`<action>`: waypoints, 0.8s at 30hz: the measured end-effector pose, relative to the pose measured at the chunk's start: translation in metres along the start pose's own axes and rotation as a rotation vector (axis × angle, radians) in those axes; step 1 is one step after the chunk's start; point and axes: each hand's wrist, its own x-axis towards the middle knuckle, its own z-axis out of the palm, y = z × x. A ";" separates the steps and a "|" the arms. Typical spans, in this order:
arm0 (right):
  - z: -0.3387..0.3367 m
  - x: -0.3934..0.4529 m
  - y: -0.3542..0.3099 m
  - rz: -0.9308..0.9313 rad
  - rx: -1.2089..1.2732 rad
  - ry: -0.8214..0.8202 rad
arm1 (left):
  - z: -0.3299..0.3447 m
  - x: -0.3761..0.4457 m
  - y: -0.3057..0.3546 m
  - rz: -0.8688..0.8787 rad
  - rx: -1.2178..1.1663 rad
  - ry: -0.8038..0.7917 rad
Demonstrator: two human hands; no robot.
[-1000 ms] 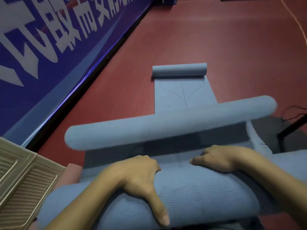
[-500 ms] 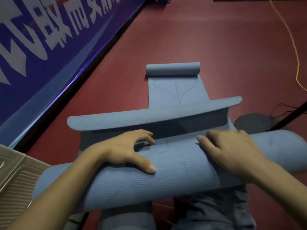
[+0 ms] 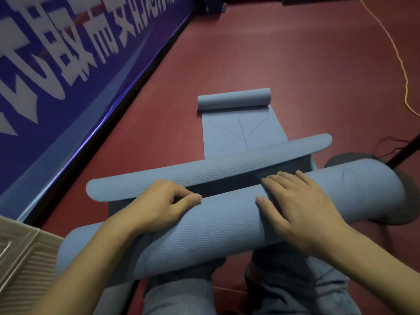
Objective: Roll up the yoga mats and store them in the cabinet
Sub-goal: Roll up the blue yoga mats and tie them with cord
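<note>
A wide red floor (image 3: 295,64) filled most of the view, bordered on the left by a blue banner (image 3: 56,64) with large white lettering. Down the middle of the floor lay 1 blue yoga mat (image 3: 241,133), mostly flat, its far end curled into a small roll, likely waiting its turn. Nearer the viewer, a second blue mat formed a thick roll (image 3: 227,223) lying crosswise above the person's knees, raised off the floor. Its loose outer flap (image 3: 204,176) stood lifted just beyond the roll, with a dark gap between them, so this mat was nearly but not completely wound. The left hand (image 3: 159,205) rested on top of the roll with its fingers curled over the far edge into that gap, thumb pressed flat on the ribbed surface, apparently hooking the roll to keep it tight. The right hand (image 3: 297,210) lay flat on the roll with straight, spread fingers, gripping nothing, seemingly pressing down to stop the roll springing open. A beige ribbed panel (image 3: 20,258) showed at the lower left corner; whether it belonged to the cabinet could not be told. A thin yellow cord (image 3: 402,64) trailed across the floor at the far right.
</note>
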 end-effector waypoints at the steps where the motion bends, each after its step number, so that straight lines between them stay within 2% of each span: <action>1: 0.000 0.005 0.000 -0.005 0.005 -0.026 | -0.002 -0.002 0.003 -0.011 0.051 -0.035; 6: 0.009 0.041 0.004 0.014 -0.042 -0.041 | 0.003 -0.007 0.029 -0.131 0.350 -0.284; 12: 0.011 0.061 0.004 0.027 -0.014 -0.070 | 0.009 -0.001 0.031 -0.120 0.419 -0.200; 16: 0.008 0.066 0.007 -0.010 -0.007 -0.069 | 0.005 0.007 0.031 -0.143 0.384 -0.277; 20: 0.001 0.072 0.004 0.042 0.034 -0.089 | -0.005 0.013 0.029 -0.145 0.329 -0.364; 24: -0.007 0.072 -0.001 0.051 0.008 -0.138 | -0.003 0.011 0.030 -0.088 0.433 -0.304</action>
